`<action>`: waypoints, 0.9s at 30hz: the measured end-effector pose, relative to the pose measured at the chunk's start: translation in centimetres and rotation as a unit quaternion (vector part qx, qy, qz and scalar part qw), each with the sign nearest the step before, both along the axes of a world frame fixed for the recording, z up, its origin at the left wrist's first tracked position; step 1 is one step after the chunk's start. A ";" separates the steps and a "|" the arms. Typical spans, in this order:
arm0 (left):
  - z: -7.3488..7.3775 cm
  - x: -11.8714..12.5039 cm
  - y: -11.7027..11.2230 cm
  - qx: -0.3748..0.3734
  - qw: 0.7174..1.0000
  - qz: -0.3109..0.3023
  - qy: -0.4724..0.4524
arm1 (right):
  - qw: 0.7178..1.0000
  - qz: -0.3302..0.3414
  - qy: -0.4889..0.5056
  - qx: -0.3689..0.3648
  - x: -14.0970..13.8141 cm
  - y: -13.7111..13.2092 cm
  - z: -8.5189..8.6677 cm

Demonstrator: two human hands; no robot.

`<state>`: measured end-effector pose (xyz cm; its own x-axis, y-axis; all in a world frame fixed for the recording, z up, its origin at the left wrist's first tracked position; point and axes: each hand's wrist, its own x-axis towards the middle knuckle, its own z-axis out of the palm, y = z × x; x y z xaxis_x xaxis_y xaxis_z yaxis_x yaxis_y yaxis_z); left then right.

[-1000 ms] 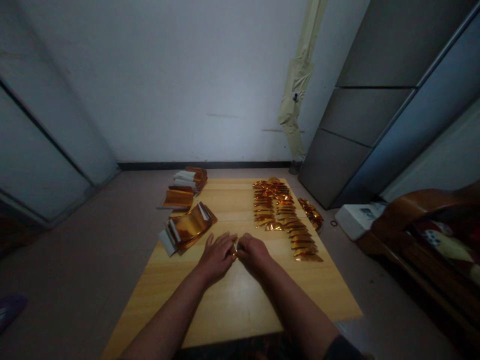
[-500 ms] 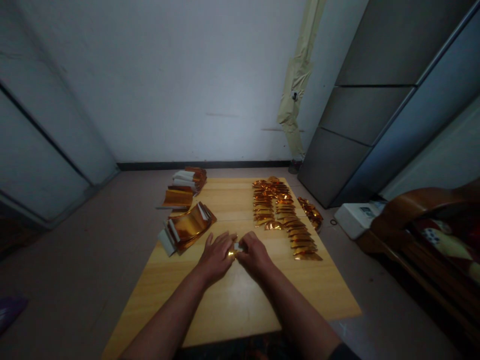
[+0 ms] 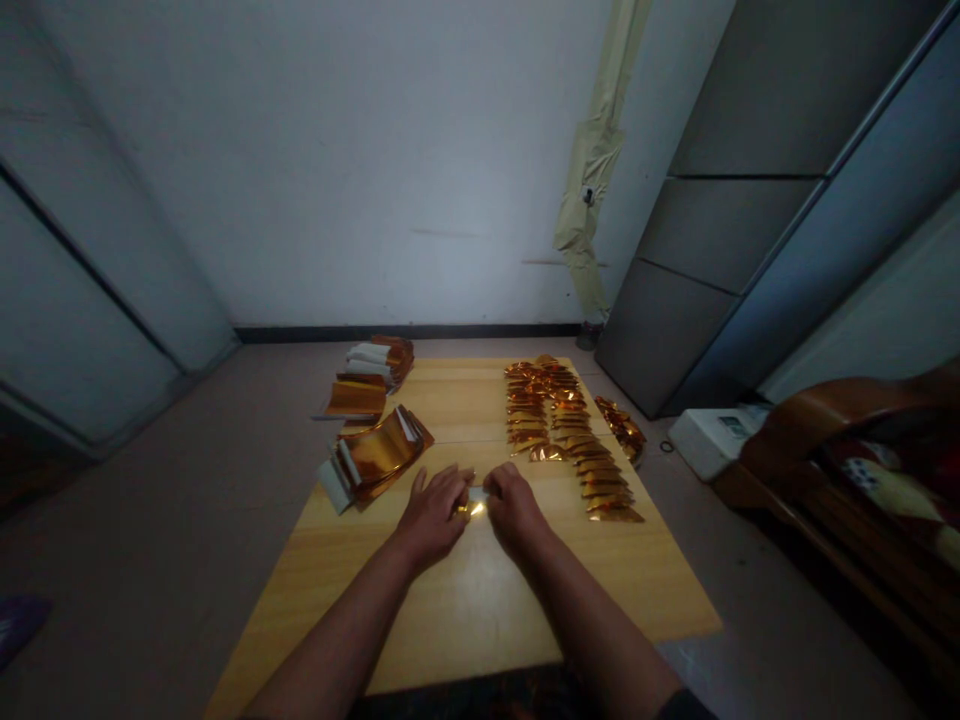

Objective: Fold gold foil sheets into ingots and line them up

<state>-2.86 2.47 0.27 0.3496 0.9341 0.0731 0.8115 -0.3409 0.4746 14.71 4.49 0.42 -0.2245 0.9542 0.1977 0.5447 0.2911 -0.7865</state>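
A small sheet of gold foil paper (image 3: 478, 508) with a pale strip along its far side lies between my two hands, low over the wooden table. My left hand (image 3: 437, 512) is closed on its left end, the fingers bent and the thumb mostly hidden. On the other end, my right hand (image 3: 513, 503) pinches with curled fingers. A stack of gold foil sheets (image 3: 381, 446) with pale undersides rests to the left of my left hand. Beyond my right hand stand rows of folded gold foil pieces (image 3: 602, 475).
The wooden table (image 3: 457, 630) reaches to both forearms. More foil sheets (image 3: 357, 396) lie at its far left corner. Off the right edge sits a container of shiny foil pieces (image 3: 621, 428). A white box (image 3: 711, 440), a carved wooden seat (image 3: 825, 420) and a grey refrigerator (image 3: 697, 230) stand at right.
My right hand has shifted slightly to the right, away from my left hand. More of the gold foil paper shows between them. The stacks and rows stay as they were.
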 end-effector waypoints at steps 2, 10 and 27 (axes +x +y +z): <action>0.1 0.0 0.0 0.000 1.000 0.001 -0.001 | 1.000 -0.012 -0.011 -0.009 -0.3 -0.1 0.1; -0.3 0.0 0.2 0.001 1.000 0.009 -0.003 | 0.988 -0.057 -0.140 -0.038 -1.8 0.3 1.1; 0.2 0.2 0.1 -0.004 1.000 0.015 0.005 | 0.998 -0.040 -0.046 0.003 -0.4 -0.2 0.2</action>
<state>-2.65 2.53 0.43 0.3223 0.9446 0.0618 0.8264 -0.3126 0.4683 14.33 4.32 0.58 -0.1645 0.9687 0.1860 0.6363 0.2483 -0.7304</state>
